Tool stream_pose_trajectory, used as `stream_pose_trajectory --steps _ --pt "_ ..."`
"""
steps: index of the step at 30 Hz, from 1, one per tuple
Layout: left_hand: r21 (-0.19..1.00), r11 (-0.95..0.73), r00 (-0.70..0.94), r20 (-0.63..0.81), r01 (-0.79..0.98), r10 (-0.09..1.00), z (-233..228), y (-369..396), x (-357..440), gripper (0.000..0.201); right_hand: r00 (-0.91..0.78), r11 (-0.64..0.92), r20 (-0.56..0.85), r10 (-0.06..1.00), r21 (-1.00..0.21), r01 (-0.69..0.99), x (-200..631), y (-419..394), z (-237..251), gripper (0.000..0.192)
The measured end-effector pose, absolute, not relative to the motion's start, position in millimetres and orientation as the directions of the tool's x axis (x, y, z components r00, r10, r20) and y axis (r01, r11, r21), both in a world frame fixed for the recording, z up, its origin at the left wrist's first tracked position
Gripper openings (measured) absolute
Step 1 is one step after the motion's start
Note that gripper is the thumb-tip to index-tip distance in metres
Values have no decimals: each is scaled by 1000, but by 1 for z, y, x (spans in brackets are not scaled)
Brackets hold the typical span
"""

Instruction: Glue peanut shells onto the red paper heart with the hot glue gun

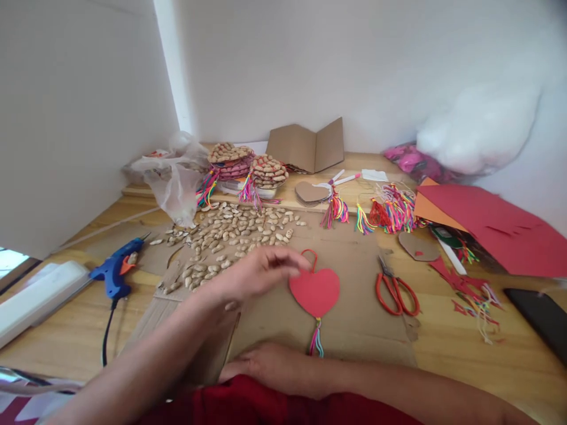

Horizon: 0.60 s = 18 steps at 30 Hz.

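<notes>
Two bare hands work over a flat sheet of cardboard (pixel 354 330) on a wooden table (pixel 465 360). At the far left lies a blue glue gun (pixel 116 273), untouched, its cord trailing toward the table edge. Next to it a spread of peanut shells (pixel 230 236) covers the cardboard's upper left corner, with a crumpled plastic bag (pixel 175 174) behind them. The left hand (pixel 257 273) hovers just beside the shells, fingers loosely curled and reaching toward the loop at the top of a red paper heart (pixel 315 290); whether it pinches anything I cannot tell, since motion blurs the fingertips. The right hand (pixel 270 366) lies flat and relaxed on the cardboard's near edge, holding nothing, close to the heart's coloured tassel (pixel 317 341). The heart rests in the middle of the cardboard, bare of shells, so the work seems to be at the stage of readying it for covering; a next move would likely call for glue and shells. Further right lie red scissors (pixel 396 290), loose tassels (pixel 392 209) and red paper sheets (pixel 496 227).
</notes>
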<state>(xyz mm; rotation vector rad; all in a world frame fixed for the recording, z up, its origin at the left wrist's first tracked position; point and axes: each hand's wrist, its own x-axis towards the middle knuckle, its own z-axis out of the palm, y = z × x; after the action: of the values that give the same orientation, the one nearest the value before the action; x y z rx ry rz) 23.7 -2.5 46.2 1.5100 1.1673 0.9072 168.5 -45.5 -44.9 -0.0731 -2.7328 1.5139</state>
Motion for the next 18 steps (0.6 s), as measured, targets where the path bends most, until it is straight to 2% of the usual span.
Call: stream_pose_trajectory --steps 2,4,7,10,12,14,18 --pt "824 -122 47 115 553 992 53 24 2 21 -998 544 -19 -66 -839 -20 162 -46 -39 28" --pt "664 -79 -48 171 743 984 53 51 -12 20 -994 531 -38 -107 -847 -25 163 -46 -35 31" --pt "432 -135 40 221 892 974 46 79 -19 20 -994 459 -34 -101 -888 -16 166 -46 -33 34" --pt "266 -216 169 187 940 968 39 91 -15 24 -996 411 -28 -84 -911 -9 167 -45 -34 39" --pt "238 -260 228 152 936 962 35 95 -13 25 -996 402 -21 -82 -916 -14 166 -45 -36 40" --pt "258 -273 245 135 927 960 32 97 -12 24 -996 392 -26 -88 -920 -11 166 -46 -37 40" --pt "322 -232 182 178 918 967 33 97 -12 23 -998 361 -16 -64 -933 -9 167 -46 -40 39"
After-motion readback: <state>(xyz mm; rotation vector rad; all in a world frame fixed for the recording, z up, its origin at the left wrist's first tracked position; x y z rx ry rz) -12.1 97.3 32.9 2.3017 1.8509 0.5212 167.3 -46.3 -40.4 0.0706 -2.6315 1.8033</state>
